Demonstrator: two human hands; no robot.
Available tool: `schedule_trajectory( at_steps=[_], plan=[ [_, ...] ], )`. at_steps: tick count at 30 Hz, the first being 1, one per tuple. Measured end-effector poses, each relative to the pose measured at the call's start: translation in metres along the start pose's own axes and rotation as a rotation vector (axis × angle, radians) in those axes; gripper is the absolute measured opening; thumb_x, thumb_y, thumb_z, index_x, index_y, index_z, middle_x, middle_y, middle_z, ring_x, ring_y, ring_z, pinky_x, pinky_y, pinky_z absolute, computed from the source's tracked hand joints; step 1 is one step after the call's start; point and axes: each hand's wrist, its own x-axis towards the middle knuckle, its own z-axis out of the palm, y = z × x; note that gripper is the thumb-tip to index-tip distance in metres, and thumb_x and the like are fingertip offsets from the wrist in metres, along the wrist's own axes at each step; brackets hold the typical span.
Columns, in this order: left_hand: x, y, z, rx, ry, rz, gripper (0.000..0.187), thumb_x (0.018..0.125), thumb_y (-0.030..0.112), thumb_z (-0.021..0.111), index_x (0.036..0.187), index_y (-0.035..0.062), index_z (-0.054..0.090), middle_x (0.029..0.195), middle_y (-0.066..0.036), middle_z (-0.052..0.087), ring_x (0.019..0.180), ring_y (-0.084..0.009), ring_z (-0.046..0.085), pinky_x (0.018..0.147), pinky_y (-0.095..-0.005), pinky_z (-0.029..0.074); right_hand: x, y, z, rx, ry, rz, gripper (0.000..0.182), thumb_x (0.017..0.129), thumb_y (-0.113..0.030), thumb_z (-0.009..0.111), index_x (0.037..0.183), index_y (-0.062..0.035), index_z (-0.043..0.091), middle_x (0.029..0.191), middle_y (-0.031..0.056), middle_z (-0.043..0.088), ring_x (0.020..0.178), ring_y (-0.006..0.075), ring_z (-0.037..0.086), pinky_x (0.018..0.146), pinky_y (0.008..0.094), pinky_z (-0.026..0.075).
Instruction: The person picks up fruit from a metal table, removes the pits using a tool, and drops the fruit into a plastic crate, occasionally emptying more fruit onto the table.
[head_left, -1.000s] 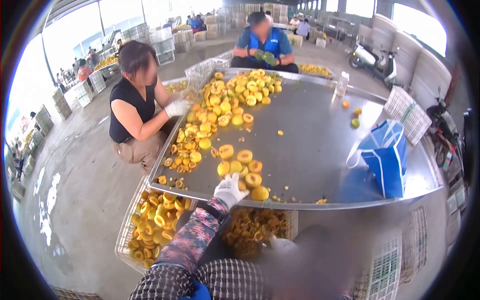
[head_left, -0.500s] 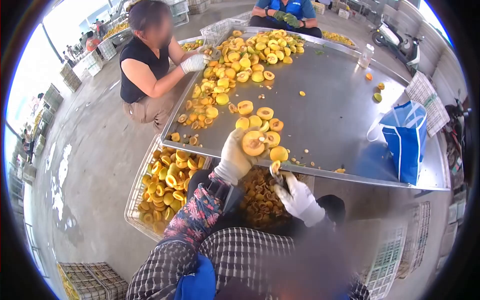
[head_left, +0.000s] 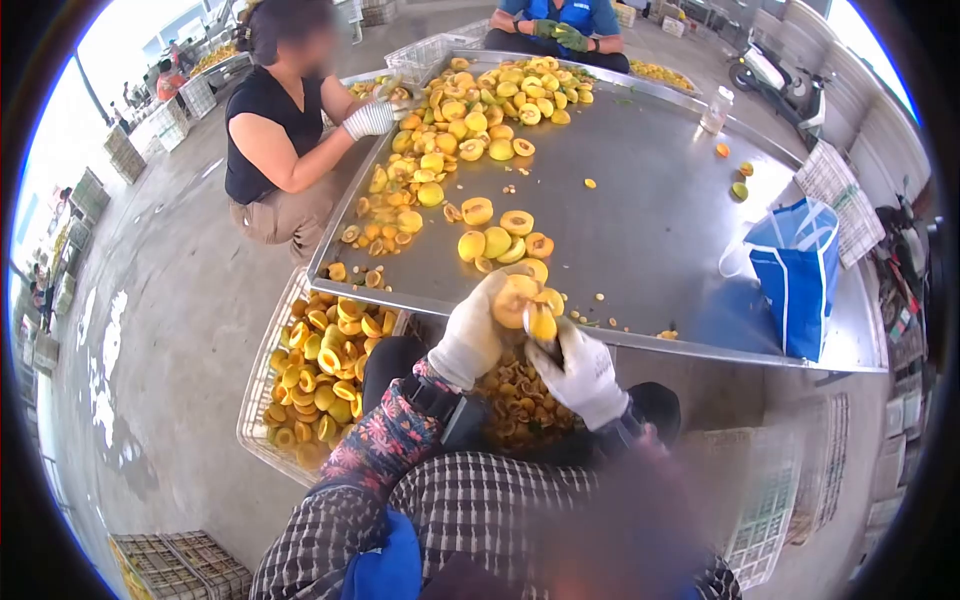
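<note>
My left hand (head_left: 470, 338), in a white glove, is closed round a yellow peach half (head_left: 513, 300) at the table's near edge. My right hand (head_left: 583, 378), also gloved, grips a small spoon-like tool (head_left: 528, 316), mostly hidden by fingers and fruit. A yellow piece of fruit (head_left: 542, 322) sits at the tool's end, touching or close against the peach half. Just beyond the hands, several halved peaches (head_left: 497, 241) lie on the metal table (head_left: 640, 240). Below them is a heap of brownish pits or scraps (head_left: 520, 398).
A white crate (head_left: 262, 400) of peach halves stands at lower left. A large fruit pile (head_left: 510, 95) covers the table's far left. A blue bag (head_left: 790, 285) and a clear jar (head_left: 716, 110) stand on the right. Two people (head_left: 285, 130) work across the table.
My right hand has moved up and left, bringing the tool and fruit piece to the peach half in my left hand. The whole view has shifted slightly.
</note>
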Motion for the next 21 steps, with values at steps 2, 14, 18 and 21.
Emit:
schedule_trajectory(
  at_steps=[2,14,18,21],
  plan=[
    [-0.004,0.007,-0.001,-0.050,-0.004,0.015,0.036,0.100,0.026,0.049,0.128,0.0034,0.056,0.118,-0.010,0.064,0.111,-0.0227,0.061,0.095,-0.0382,0.051,-0.017,0.007,-0.001,0.034,-0.093,0.061,0.032,0.089,-0.026,0.068,0.109,-0.0033,0.057,0.083,0.0178,0.065,0.075,0.0375,0.066,0.065,0.0417,0.052],
    [-0.005,-0.007,0.000,0.153,0.070,0.150,0.045,0.102,0.042,0.045,0.129,0.0059,0.053,0.113,-0.009,0.064,0.101,-0.0204,0.063,0.085,-0.0328,0.052,-0.023,-0.001,-0.015,0.113,-0.177,0.071,0.042,0.094,-0.027,0.059,0.126,-0.0017,0.046,0.086,0.0212,0.066,0.079,0.0410,0.065,0.067,0.0461,0.052],
    [0.006,-0.003,-0.033,0.167,0.152,0.133,0.048,0.100,0.049,0.048,0.125,0.0089,0.056,0.104,-0.009,0.065,0.084,-0.0220,0.065,0.070,-0.0332,0.054,-0.031,0.012,-0.016,-0.111,-0.555,0.262,0.045,0.093,-0.030,0.057,0.127,-0.0014,0.046,0.091,0.0256,0.065,0.085,0.0431,0.064,0.073,0.0497,0.051],
    [0.003,-0.003,-0.033,0.184,0.139,0.078,0.049,0.100,0.049,0.046,0.125,0.0082,0.056,0.104,-0.010,0.066,0.084,-0.0225,0.066,0.067,-0.0337,0.054,-0.040,0.011,-0.019,0.025,-0.461,0.155,0.045,0.094,-0.030,0.057,0.128,-0.0017,0.047,0.090,0.0246,0.066,0.082,0.0429,0.064,0.071,0.0495,0.051]
  ],
)
